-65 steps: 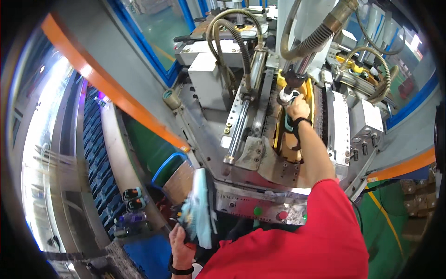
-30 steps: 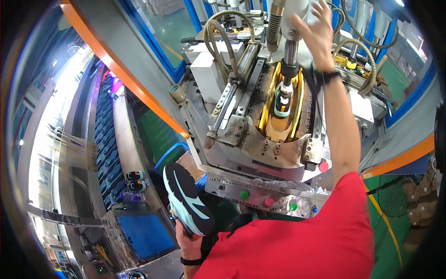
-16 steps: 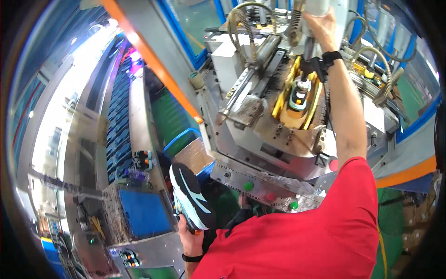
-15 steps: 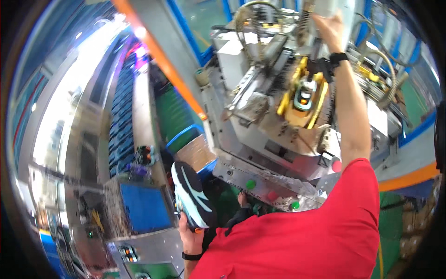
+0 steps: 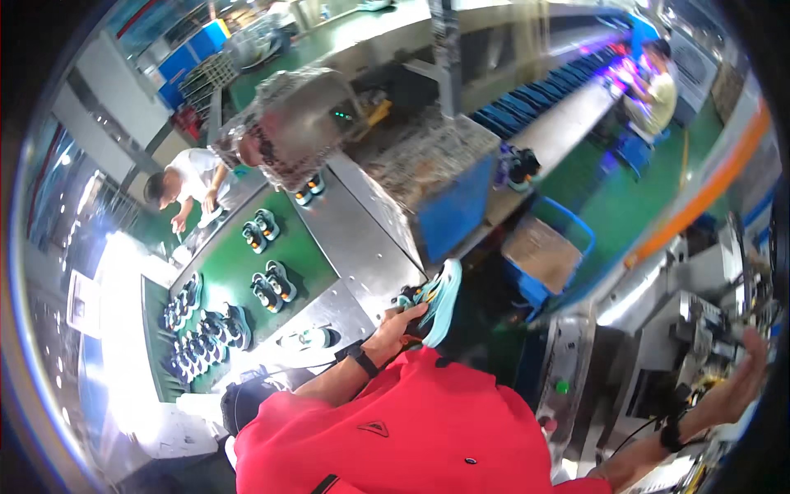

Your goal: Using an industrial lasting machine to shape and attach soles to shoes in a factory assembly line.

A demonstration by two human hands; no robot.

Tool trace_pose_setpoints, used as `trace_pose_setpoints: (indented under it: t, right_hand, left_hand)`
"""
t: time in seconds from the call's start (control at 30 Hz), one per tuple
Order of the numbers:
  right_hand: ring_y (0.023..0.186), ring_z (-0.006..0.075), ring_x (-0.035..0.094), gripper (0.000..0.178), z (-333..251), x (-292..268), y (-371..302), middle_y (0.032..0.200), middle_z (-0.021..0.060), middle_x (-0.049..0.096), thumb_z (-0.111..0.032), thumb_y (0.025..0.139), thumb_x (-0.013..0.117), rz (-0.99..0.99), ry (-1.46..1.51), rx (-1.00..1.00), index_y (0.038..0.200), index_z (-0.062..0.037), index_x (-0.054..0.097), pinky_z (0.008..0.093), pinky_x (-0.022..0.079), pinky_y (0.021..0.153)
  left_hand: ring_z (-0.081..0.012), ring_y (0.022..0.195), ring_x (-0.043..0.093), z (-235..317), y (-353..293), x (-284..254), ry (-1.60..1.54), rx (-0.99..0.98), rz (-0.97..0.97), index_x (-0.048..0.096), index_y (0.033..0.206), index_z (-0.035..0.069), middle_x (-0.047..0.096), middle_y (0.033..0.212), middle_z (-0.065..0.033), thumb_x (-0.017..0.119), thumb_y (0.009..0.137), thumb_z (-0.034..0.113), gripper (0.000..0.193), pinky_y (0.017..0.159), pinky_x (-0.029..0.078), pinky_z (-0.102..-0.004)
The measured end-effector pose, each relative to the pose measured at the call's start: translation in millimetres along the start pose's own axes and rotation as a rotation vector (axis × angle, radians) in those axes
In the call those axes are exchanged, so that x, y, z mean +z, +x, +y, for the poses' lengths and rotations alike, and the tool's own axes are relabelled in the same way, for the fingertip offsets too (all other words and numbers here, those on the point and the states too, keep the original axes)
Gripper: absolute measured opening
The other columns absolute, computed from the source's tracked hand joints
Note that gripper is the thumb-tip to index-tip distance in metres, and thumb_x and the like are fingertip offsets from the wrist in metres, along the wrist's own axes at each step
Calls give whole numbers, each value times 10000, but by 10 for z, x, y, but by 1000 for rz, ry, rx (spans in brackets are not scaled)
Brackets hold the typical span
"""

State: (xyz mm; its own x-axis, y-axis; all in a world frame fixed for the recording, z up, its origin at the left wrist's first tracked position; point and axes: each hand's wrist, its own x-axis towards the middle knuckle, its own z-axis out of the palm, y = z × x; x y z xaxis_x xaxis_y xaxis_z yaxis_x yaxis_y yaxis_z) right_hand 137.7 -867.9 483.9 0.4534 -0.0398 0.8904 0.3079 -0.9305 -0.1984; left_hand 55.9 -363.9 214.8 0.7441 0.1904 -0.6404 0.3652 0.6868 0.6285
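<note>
My left hand (image 5: pixel 393 331) is closed around a sneaker (image 5: pixel 444 303) with a thick pale aqua sole and a dark upper with orange touches. The sneaker is tilted, its sole turned to the right, held just in front of my red shirt. Off to the far right, my right hand (image 5: pixel 741 380) is raised beside a metal machine (image 5: pixel 658 370), its fingers stretched out with nothing visible in them. Left of the held sneaker, one lighter shoe (image 5: pixel 311 338) lies on the metal edge of a green conveyor belt (image 5: pixel 239 284).
Several sneakers (image 5: pixel 216 333) stand in rows and pairs on the belt. A blue-sided box-like unit (image 5: pixel 453 221) and a blue cart (image 5: pixel 543 253) stand ahead. One person (image 5: pixel 193 185) bends over the belt's far end; another (image 5: pixel 656 95) sits by a lit line.
My view has swung left, bringing the green belt into sight. The sneaker, still in my left hand, has turned its sole rightward. My right hand has left the machine's upper part.
</note>
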Motion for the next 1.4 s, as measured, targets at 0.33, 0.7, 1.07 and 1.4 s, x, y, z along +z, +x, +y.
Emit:
trace_pose_setpoints:
  t: [0.33, 0.7, 1.07, 1.4]
  right_hand:
    - [842, 204, 666, 149, -4102, 1533, 843, 964, 19, 682, -189, 927, 559, -60, 1011, -1194, 1041, -183, 655, 311, 589, 635]
    - [875, 227, 673, 495, -6470, 2811, 1273, 1105, 66, 685, -412, 770, 758, -722, 1066, -1477, 1204, -198, 651, 280, 603, 606]
    - [1317, 338, 447, 666, -9189, 5827, 1643, 1429, 178, 464, -122, 814, 650, -523, 694, -1457, 1439, -159, 425, 399, 348, 1093]
    - [829, 265, 621, 411, -10088, 6284, 1472, 920, 130, 650, -291, 782, 740, -803, 158, -1008, 1098, -52, 628, 387, 487, 718]
  left_hand:
    - [-256, 750, 694, 516, 1149, -2137, -244, 248, 498, 620, 1007, -64, 673, 950, -161, 774, 765, 90, 325, 639, 603, -426]
    - [-251, 636, 675, 2287, 2271, -4043, -302, 427, 839, 624, 893, -75, 681, 827, -159, 804, 708, 158, 348, 496, 541, -363]
    - [-425, 1024, 603, 3190, 3645, -4982, 555, 759, 1141, 417, 1335, -24, 599, 1124, -267, 664, 783, 224, 654, 880, 490, -447]
    - [-328, 1333, 430, 1988, 2999, -3944, 179, 677, 855, 328, 1447, -21, 419, 1450, -233, 634, 881, 134, 662, 1102, 349, -401]
